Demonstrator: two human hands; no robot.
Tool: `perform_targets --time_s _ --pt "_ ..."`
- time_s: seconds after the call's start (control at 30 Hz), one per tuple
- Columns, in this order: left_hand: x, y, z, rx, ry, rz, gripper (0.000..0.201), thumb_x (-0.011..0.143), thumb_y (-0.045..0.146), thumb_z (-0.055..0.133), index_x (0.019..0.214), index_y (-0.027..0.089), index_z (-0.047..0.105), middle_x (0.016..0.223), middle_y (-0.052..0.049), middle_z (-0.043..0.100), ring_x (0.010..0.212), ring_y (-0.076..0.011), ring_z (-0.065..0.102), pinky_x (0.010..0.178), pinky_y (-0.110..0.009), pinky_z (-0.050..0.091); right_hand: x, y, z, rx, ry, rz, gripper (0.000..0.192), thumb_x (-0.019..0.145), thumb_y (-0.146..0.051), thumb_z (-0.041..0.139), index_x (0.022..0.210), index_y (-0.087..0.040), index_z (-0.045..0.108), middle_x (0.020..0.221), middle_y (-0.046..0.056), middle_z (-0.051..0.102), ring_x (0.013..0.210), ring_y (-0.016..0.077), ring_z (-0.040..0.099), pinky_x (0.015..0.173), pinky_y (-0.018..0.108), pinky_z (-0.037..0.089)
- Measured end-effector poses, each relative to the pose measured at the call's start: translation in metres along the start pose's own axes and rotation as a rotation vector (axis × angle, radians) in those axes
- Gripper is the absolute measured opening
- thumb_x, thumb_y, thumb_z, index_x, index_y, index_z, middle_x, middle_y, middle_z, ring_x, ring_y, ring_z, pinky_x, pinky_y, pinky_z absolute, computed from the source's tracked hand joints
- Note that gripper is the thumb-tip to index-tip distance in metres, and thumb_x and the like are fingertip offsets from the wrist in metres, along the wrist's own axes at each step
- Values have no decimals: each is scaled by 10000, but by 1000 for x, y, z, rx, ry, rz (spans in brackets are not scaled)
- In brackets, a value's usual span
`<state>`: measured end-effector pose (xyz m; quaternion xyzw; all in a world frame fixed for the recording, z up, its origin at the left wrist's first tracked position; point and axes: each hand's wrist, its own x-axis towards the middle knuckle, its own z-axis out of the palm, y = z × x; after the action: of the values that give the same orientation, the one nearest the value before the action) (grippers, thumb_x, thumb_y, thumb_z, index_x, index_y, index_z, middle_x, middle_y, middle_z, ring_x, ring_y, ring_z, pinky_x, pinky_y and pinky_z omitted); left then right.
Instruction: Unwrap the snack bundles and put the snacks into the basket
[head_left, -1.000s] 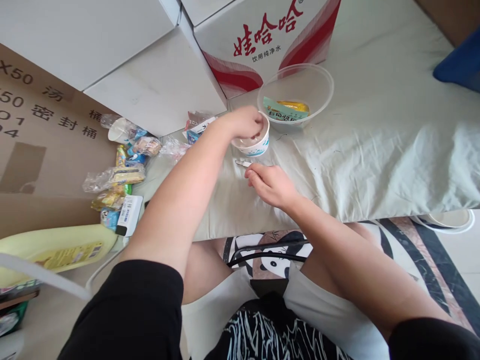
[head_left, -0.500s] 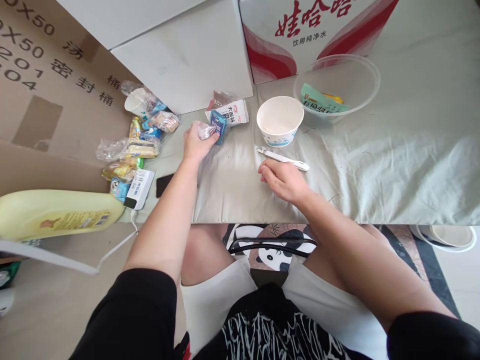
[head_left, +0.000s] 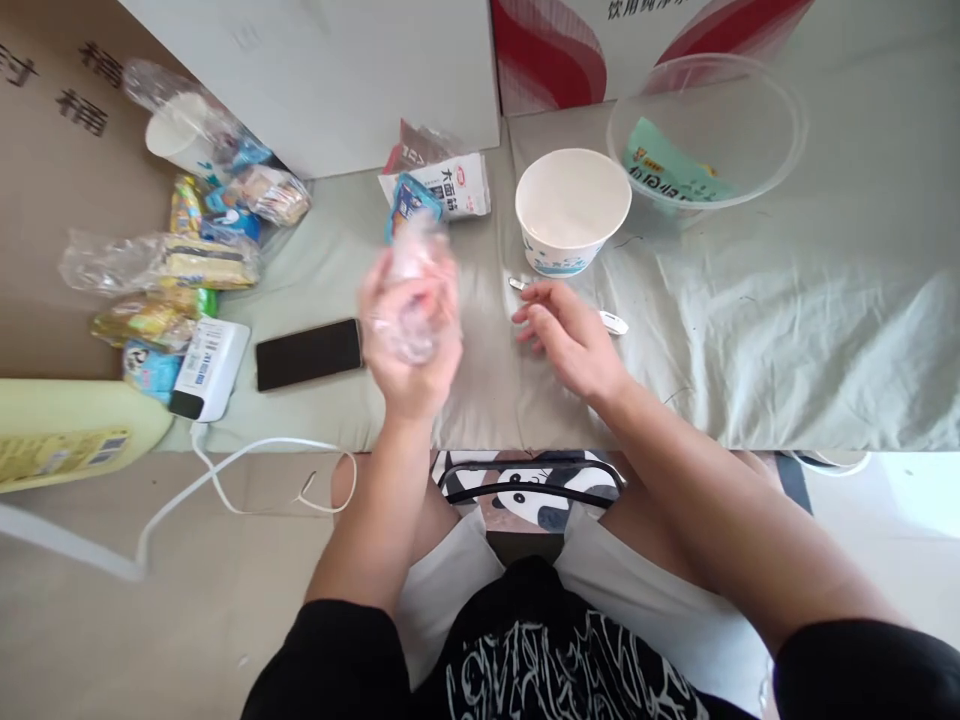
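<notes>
My left hand (head_left: 412,350), smeared by motion, is closed round a crumpled clear plastic wrapper (head_left: 414,325) above the cloth. Just beyond it a small blue packet (head_left: 409,203) leans on a white snack packet (head_left: 463,188) with black lettering. My right hand (head_left: 574,345) hovers or rests over a white utility knife (head_left: 614,323), its fingers loosely bent and apart; the knife's middle is hidden under it, and its tip shows past the fingers. Behind that hand stands a white paper bowl (head_left: 574,212) with blue print, no contents visible.
A clear plastic tub (head_left: 780,150) at back right holds a green packet (head_left: 667,165). Wrapped snacks (head_left: 210,262) lie in a heap at left, near a white device (head_left: 214,365) with a cable and a black phone (head_left: 309,355). White boxes (head_left: 360,80) stand along the back.
My left hand let go of the blue packet beside the white one and came back toward me with the clear wrapper. My right hand's fingers loosened over the knife. The view tilted down.
</notes>
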<state>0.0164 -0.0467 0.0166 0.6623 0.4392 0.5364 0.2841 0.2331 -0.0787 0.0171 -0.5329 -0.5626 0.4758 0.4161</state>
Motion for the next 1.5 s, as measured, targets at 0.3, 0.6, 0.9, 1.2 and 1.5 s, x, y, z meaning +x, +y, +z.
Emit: perform_targets --time_s 0.3,0.6,0.9,1.2,1.5 --pt "-12 15 -27 -323 -805 -130 435 813 612 768 1160 350 765 1446 -109 634 1307 -348 664 1025 -494 619 -7 1 0 93 -332 -200 575 926 -687 581 1227 -198 610 1194 119 719 1057 244 704 894 387 582" --pt "-27 -29 -4 -54 -250 -182 692 922 514 705 1526 395 388 1507 -102 583 1288 -263 671 1072 -417 570 -11 2 20 -346 230 -197 351 898 -441 702 1157 -230 594 1125 94 678 1041 255 648 949 440 542" --pt "-21 -14 1 57 -280 -118 454 958 540 634 1304 249 679 1419 -101 685 1341 -266 637 1150 -427 515 -24 8 21 -358 81 -528 432 917 -593 584 1159 -245 496 1108 117 580 1063 297 594 915 496 523" --pt "-11 -18 9 21 -138 -196 427 987 601 553 1138 271 779 1279 -56 776 1220 -259 718 1097 -445 565 -20 3 16 -411 29 -348 112 920 -225 523 985 -245 613 962 65 655 852 205 620 764 374 521" --pt "-10 -6 12 -22 -276 -114 547 1003 679 419 1082 307 812 1386 -57 705 1338 -290 646 1146 -507 535 -15 5 22 -392 34 -264 163 904 -287 599 986 -221 723 945 57 660 784 171 611 749 332 517"
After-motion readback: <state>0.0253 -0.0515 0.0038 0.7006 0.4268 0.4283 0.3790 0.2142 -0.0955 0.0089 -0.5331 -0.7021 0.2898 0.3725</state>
